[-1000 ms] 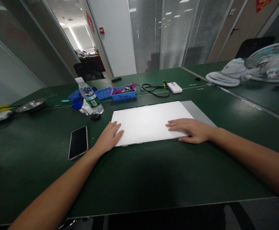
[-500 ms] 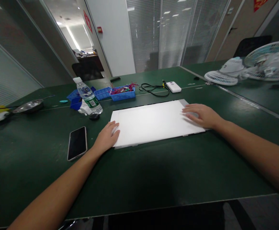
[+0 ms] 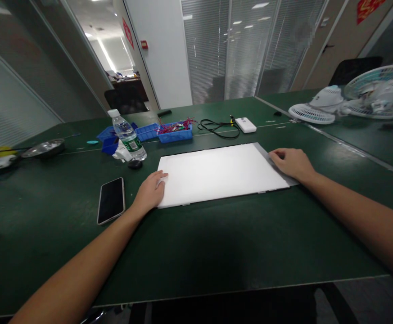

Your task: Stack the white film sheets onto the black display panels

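I see my L hand [image 3: 151,191] flat on the white panel [image 3: 219,173], at its left edge, mid-frame. R hand [image 3: 292,163] sits on its grey right border, fingers curled. A phone [image 3: 111,200] lies just left of L hand on the green table [image 3: 196,252].

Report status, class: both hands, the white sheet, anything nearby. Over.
Left hand flat on near-left corner of white sheet. Right hand on its right edge, over grey panel beneath. Sheet flat on green table. Phone just left of left hand.
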Available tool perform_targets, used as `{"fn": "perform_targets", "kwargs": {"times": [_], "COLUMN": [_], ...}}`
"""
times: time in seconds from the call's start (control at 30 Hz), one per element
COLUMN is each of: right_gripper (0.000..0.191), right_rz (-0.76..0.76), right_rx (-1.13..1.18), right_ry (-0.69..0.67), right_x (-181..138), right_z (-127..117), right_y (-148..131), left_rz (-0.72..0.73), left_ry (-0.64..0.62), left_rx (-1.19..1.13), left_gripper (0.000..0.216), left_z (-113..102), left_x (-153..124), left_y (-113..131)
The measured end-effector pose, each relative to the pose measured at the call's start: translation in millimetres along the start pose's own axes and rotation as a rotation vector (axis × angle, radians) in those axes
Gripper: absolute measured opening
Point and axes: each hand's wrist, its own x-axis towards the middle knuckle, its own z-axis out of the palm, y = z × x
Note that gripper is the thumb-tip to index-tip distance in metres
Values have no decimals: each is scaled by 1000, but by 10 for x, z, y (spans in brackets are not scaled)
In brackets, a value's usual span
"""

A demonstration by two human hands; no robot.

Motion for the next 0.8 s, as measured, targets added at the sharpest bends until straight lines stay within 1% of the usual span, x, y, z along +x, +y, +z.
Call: {"fn": "perform_targets", "kwargs": {"times": [0.07, 0.2, 0.4, 0.5, 0.8], "right_gripper": [53, 51, 49, 48, 47], "right_rz": [-14, -25, -86, -121, -163], "right_rx": [2, 21, 48, 63, 90], "right_ry": [16, 17, 11, -7, -38], "right_x": [-12, -18, -24, -34, -34], "right_z": [5, 5, -1, 4, 3], "right_y": [-14, -22, -36, -53, -62], "left_rz": [1, 15, -16, -9, 13], "left_ry": [-10, -28, -43, -43, -55], "left_rx": [-26, -15, 5, 2, -36], "left_gripper": [53, 65, 58, 56, 58], "left_z": [-13, -13, -25, -21, -21], "left_x": [-10, -34, -23, -16, -6], "left_y": [15, 45, 64, 51, 0]}}
